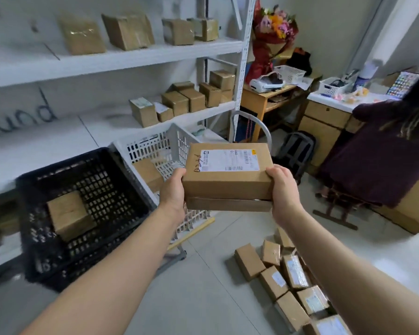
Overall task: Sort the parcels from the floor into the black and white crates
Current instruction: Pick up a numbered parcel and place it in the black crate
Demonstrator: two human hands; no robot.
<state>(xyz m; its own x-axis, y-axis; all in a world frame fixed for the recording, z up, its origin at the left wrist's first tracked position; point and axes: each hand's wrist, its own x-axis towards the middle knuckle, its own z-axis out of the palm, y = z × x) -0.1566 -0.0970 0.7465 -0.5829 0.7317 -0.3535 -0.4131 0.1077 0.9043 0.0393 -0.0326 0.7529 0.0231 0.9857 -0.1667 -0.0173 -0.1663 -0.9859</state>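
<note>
**Parcel held over the crates; placement not yet made**

At far left the black crate (65, 163) held one box (69, 215). The white crate (155, 148) stood just beside it to the right, with one box (148, 174) showing inside against its near wall.

The left hand (172, 197) gripped the left end of the parcel (228, 182), thumb on the top edge and fingers curled beneath. The parcel was level and label-up, raised in front of the white crate and touching neither crate. What appeared to be a second, flatter box (228, 205) lay pressed under it, though it could not be told for certain that this was a separate item. The label (230, 160) and a handwritten mark beside it were too blurred to read. The right hand (284, 194) gripped the right end in the same manner.

At lower right, a pile (288, 279) of unsorted parcels lay on the floor, well apart from the crates.

Assessment: the step in hand was the carry and label check, early in the task, with most parcels unsorted. The next move called for deciding the crate from the label, swinging left over that crate and lowering the parcel clear of the box already inside. If the lower box is separate, it needs its own check.
</note>
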